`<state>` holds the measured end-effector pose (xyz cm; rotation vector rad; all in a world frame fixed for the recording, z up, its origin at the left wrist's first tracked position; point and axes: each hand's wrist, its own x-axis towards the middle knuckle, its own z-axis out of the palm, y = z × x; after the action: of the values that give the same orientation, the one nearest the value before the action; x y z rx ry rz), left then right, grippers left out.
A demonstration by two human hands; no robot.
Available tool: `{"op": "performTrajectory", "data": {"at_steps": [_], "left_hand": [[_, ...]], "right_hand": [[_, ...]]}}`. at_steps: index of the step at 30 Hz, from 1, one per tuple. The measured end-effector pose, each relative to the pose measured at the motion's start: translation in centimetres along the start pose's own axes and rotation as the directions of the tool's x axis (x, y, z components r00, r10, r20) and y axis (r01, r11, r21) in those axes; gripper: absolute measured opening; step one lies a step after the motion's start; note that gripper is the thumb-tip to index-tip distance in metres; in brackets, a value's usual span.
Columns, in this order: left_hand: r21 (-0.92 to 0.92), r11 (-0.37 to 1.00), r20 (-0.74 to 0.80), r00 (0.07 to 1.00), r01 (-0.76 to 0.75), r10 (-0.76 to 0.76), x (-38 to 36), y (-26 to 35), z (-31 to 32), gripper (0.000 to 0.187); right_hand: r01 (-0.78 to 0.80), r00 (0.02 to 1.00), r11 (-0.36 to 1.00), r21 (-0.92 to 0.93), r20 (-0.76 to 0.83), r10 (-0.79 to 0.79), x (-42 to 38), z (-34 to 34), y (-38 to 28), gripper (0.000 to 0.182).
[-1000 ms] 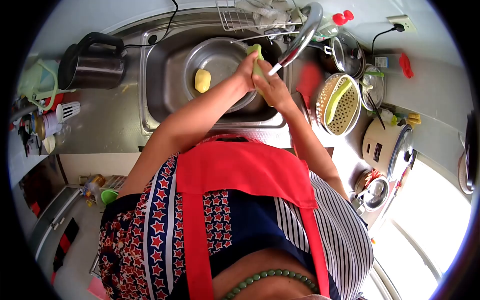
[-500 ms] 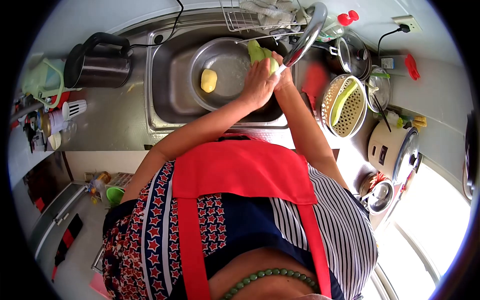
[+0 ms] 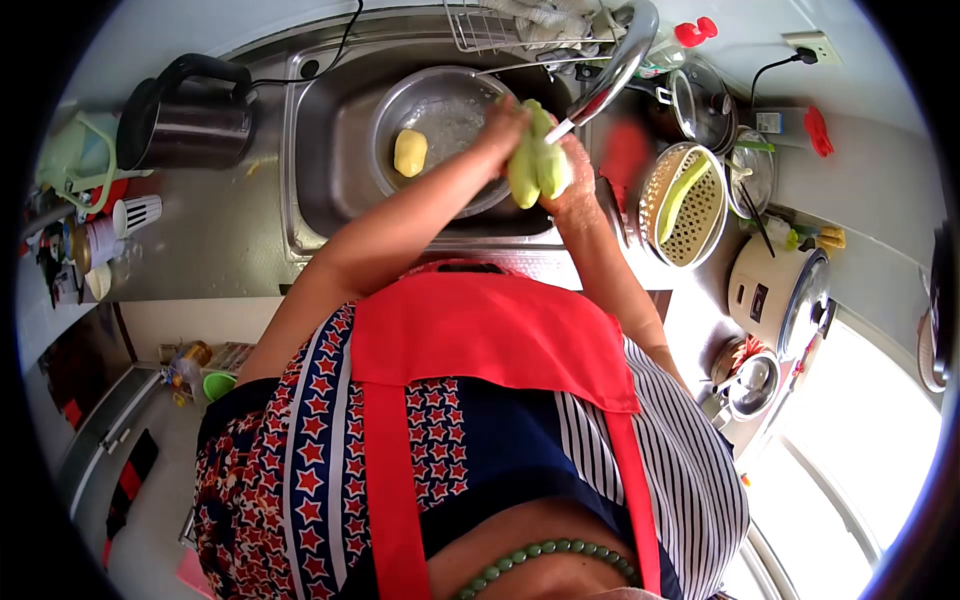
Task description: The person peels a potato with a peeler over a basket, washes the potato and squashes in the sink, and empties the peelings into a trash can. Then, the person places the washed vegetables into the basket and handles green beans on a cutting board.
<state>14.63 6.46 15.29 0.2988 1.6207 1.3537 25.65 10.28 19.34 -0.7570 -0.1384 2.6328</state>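
A lobed, pale green vegetable [image 3: 537, 160], possibly a pepper, is under the tap [image 3: 610, 85], where a short white stream shows. My right hand [image 3: 572, 180] grips it from the right side, with most of its fingers hidden behind it. Close by on the left, my left hand [image 3: 505, 128] is smeared by motion. Its fingers are too blurred to read. Below them, a metal basin [image 3: 385, 165] with some water stands in the sink, and a peeled potato [image 3: 410, 153] lies in it.
Right of the sink [image 3: 318, 180] stands a beige colander [image 3: 652, 200] with a long green vegetable [image 3: 683, 198] in it. Further right are a lidded pot [image 3: 690, 110] and a rice cooker [image 3: 770, 290]. A dark kettle [image 3: 195, 125] stands left, a wire rack [image 3: 485, 30] behind.
The green vegetable has come toward me and turned more upright, its lobed end now exposed. My left hand has shifted slightly left, off the front of it. The whole view has shifted slightly.
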Motion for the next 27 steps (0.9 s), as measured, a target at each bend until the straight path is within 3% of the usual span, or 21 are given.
{"op": "performTrajectory", "data": {"at_steps": [2,3,4,5,7,9,10,11,13,14,15,16,17,18,20,24,27], "left_hand": [[0.083,0.982,0.055,0.984,-0.172,0.168,-1.3,-2.4,1.3,0.045],[0.095,0.96,0.126,0.96,-0.264,0.252,-2.0,-3.4,1.4,0.046],[0.323,0.842,0.192,0.901,-0.431,0.388,-3.8,-2.2,1.2,0.048],[0.386,0.806,0.198,0.894,-0.448,0.402,-5.3,-1.1,1.1,0.063],[0.454,0.642,0.203,0.773,-0.618,0.601,-6.8,-0.1,1.0,0.059],[0.475,0.612,0.208,0.756,-0.632,0.62,-6.4,1.1,0.7,0.05],[0.486,0.595,0.212,0.747,-0.64,0.63,-5.9,1.6,0.6,0.045],[0.427,0.602,0.223,0.723,-0.675,0.653,-4.9,2.1,0.4,0.035],[0.359,0.47,0.525,0.591,-0.806,0.613,-3.6,4.8,-1.4,0.025],[0.325,0.21,0.511,0.359,-0.922,0.781,-2.8,4.6,-1.6,0.018],[0.297,0.48,0.619,0.549,-0.826,0.561,-1.1,4.6,-2.1,0.02],[0.229,0.787,0.579,0.73,-0.573,0.363,-1.5,5.9,-2.4,0.026],[0.145,0.965,0.561,0.821,-0.218,0.102,-2.1,7.3,-2.9,0.032],[0.124,0.949,0.637,0.757,-0.29,0.148,-0.2,7.0,-3.3,0.044],[0.142,0.918,0.655,0.73,-0.369,0.192,3.0,5.9,-3.6,0.042],[0.268,0.822,0.639,0.731,-0.502,0.238,5.3,5.9,-3.4,0.043],[0.34,0.722,0.645,0.708,-0.602,0.287,6.4,6.3,-2.8,0.041]], "right_hand": [[0.057,0.984,0.998,0.01,-0.168,-0.054,0.8,-0.4,-0.6,0.028],[0.072,0.988,0.996,0.046,-0.138,-0.065,0.9,-1.1,-1.1,0.03],[0.066,0.991,0.994,0.084,-0.125,-0.055,0.9,-1.6,-1.4,0.03],[0.062,0.992,0.991,0.122,-0.113,-0.049,1.0,-2.2,-1.6,0.031],[0.072,0.995,0.98,0.185,-0.074,-0.059,1.4,-3.1,-1.4,0.034],[0.069,0.995,0.973,0.221,-0.091,-0.05,1.4,-2.9,-1.1,0.035],[0.139,0.968,0.982,0.124,-0.226,-0.109,1.5,-2.1,-0.9,0.037],[0.085,0.981,0.977,0.194,-0.186,-0.049,1.3,-1.4,-0.9,0.038],[-0.021,0.994,0.946,0.322,-0.095,0.054,0.8,0.0,-1.2,0.04],[0.0,0.984,0.936,0.352,-0.169,0.063,0.6,1.0,-1.3,0.042],[0.004,0.982,0.914,0.406,-0.175,0.073,0.7,0.9,-1.3,0.044],[0.03,0.974,0.94,0.34,-0.221,0.049,0.2,2.6,-1.1,0.045],[0.052,0.963,0.96,0.274,-0.267,0.024,-0.4,4.2,-0.9,0.046],[0.015,0.972,0.919,0.393,-0.223,0.079,-0.4,3.8,-0.9,0.047],[-0.067,0.979,0.792,0.607,-0.114,0.17,0.1,2.9,-1.1,0.047],[-0.076,0.966,0.792,0.605,-0.151,0.208,0.2,4.8,-1.2,0.044],[-0.093,0.98,0.815,0.573,-0.091,0.176,1.0,4.2,-1.6,0.044]]}}
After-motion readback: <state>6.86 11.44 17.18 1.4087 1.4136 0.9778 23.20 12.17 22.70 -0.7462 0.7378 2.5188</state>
